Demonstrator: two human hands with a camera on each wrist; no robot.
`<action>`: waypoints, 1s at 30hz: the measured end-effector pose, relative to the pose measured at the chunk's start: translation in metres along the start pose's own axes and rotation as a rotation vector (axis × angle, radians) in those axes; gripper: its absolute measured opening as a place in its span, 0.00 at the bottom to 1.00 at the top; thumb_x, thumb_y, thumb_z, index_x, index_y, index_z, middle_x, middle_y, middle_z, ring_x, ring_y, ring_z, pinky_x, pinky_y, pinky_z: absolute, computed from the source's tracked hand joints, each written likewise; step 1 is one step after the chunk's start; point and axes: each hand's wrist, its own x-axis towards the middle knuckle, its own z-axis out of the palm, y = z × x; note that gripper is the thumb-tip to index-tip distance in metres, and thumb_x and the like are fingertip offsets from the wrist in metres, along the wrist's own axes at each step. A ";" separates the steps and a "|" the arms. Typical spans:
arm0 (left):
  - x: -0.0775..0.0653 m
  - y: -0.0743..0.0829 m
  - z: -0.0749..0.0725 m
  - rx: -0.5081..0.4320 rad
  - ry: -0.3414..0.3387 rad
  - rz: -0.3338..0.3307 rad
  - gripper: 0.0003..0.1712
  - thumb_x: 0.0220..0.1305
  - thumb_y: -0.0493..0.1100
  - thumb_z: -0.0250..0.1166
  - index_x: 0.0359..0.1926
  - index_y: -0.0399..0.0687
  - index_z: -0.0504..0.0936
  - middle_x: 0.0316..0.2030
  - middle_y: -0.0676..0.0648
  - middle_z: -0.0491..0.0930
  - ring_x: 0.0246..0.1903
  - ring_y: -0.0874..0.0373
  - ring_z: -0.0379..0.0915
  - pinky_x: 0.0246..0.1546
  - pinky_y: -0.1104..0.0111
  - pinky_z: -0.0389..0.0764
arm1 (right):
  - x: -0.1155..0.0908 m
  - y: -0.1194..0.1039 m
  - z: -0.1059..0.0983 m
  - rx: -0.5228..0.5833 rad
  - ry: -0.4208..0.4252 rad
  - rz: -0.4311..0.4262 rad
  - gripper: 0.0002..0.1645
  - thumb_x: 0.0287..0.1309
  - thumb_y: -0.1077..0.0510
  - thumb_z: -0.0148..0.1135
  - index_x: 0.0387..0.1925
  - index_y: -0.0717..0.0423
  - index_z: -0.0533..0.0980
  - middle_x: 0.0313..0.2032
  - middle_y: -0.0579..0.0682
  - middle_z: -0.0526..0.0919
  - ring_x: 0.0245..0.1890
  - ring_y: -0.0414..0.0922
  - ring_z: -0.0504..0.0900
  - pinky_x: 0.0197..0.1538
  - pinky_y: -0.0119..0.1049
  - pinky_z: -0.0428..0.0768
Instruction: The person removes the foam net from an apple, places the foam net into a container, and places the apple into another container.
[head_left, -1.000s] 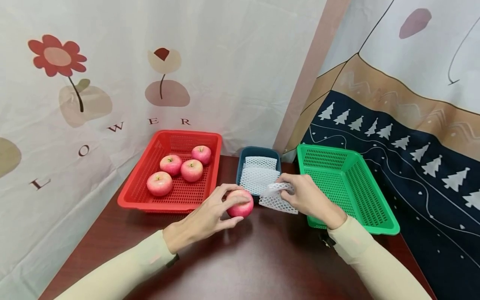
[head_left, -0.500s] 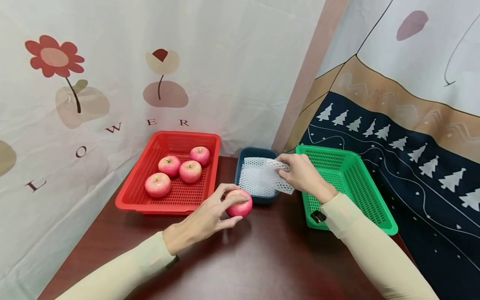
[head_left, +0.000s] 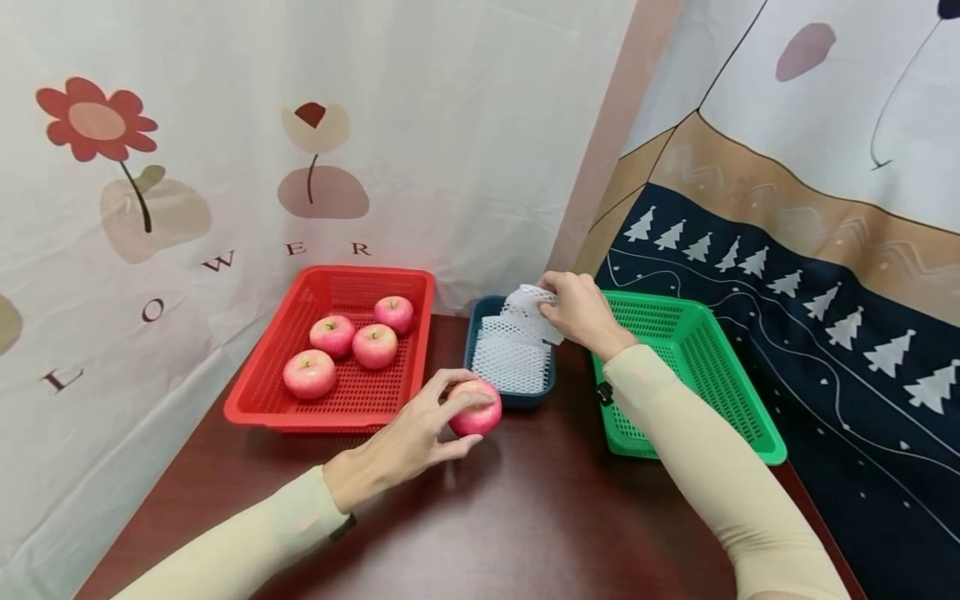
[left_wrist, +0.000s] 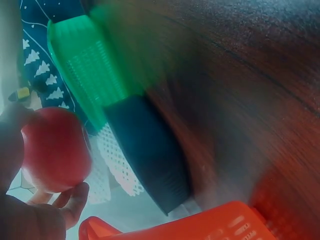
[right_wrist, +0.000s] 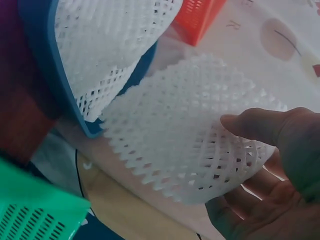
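My left hand (head_left: 408,442) grips a red apple (head_left: 483,417) from above and the side, over the table in front of the blue bin (head_left: 528,401). In the left wrist view, the apple (left_wrist: 57,150) sits between thumb and fingers. My right hand (head_left: 585,310) pinches a white foam net sleeve (head_left: 525,307) by one end, above the back right of that bin. The right wrist view has the sleeve (right_wrist: 170,135) flat and hanging beyond the bin's edge. More white foam net sleeves (head_left: 510,365) lie stacked in the bin.
A red basket (head_left: 300,417) at the left holds several apples (head_left: 332,335). At the right stands a green basket (head_left: 705,387), partly behind my right forearm. All rest on a dark brown table (head_left: 525,517), with a printed curtain (head_left: 465,125) behind.
My right hand has moved up and back with the foam net sleeve, from beside the apple to the bin's far side. My left hand keeps the apple in nearly the same place.
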 end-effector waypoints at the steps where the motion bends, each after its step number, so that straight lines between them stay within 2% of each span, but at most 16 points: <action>1: 0.000 0.000 0.000 0.001 0.002 0.002 0.37 0.67 0.41 0.87 0.73 0.55 0.83 0.71 0.40 0.77 0.71 0.48 0.78 0.54 0.66 0.95 | 0.003 -0.001 0.003 0.000 0.004 0.002 0.12 0.77 0.61 0.74 0.58 0.56 0.91 0.56 0.60 0.96 0.51 0.58 0.94 0.54 0.57 0.94; 6: -0.001 0.000 0.000 0.000 0.000 0.007 0.36 0.69 0.41 0.86 0.74 0.55 0.83 0.72 0.40 0.77 0.70 0.48 0.79 0.54 0.65 0.95 | 0.018 -0.002 0.020 -0.027 0.039 -0.012 0.12 0.77 0.61 0.74 0.58 0.55 0.90 0.57 0.60 0.96 0.50 0.58 0.95 0.50 0.58 0.94; 10: -0.002 0.001 0.002 -0.005 0.002 0.011 0.35 0.69 0.41 0.85 0.74 0.55 0.83 0.72 0.40 0.77 0.71 0.48 0.80 0.58 0.61 0.95 | 0.025 -0.002 0.035 -0.058 0.074 -0.045 0.12 0.77 0.62 0.74 0.57 0.55 0.89 0.56 0.59 0.95 0.48 0.59 0.94 0.49 0.57 0.94; 17: -0.002 0.003 0.001 -0.002 0.001 0.004 0.35 0.69 0.41 0.86 0.73 0.55 0.83 0.72 0.39 0.77 0.71 0.47 0.80 0.60 0.56 0.95 | 0.028 -0.003 0.063 -0.175 0.081 -0.100 0.11 0.77 0.64 0.73 0.56 0.55 0.87 0.55 0.58 0.88 0.55 0.59 0.90 0.51 0.55 0.94; 20: -0.003 0.003 0.001 0.003 -0.001 -0.001 0.35 0.69 0.41 0.85 0.73 0.55 0.83 0.72 0.39 0.77 0.71 0.47 0.80 0.61 0.56 0.94 | 0.027 -0.003 0.074 -0.208 0.044 -0.103 0.12 0.77 0.65 0.73 0.57 0.55 0.87 0.55 0.59 0.87 0.55 0.58 0.90 0.51 0.53 0.94; 22: -0.004 0.004 0.001 0.002 0.000 -0.001 0.35 0.69 0.41 0.85 0.73 0.55 0.84 0.72 0.39 0.77 0.70 0.47 0.81 0.58 0.58 0.95 | 0.026 -0.003 0.080 -0.212 -0.004 -0.094 0.12 0.78 0.64 0.73 0.59 0.55 0.88 0.56 0.59 0.88 0.56 0.57 0.90 0.53 0.52 0.95; 27: -0.005 0.003 0.002 -0.010 0.006 0.006 0.35 0.68 0.40 0.86 0.73 0.54 0.84 0.72 0.38 0.76 0.68 0.47 0.82 0.49 0.65 0.93 | 0.023 -0.004 0.087 -0.160 -0.153 -0.031 0.14 0.78 0.62 0.74 0.60 0.56 0.90 0.58 0.59 0.92 0.56 0.55 0.93 0.60 0.52 0.95; 30: -0.004 0.003 0.001 -0.003 0.007 0.006 0.35 0.68 0.40 0.85 0.73 0.54 0.84 0.72 0.38 0.76 0.68 0.46 0.82 0.52 0.63 0.93 | 0.022 -0.004 0.088 -0.116 -0.213 -0.002 0.15 0.76 0.59 0.76 0.60 0.56 0.91 0.59 0.58 0.94 0.57 0.54 0.94 0.63 0.53 0.94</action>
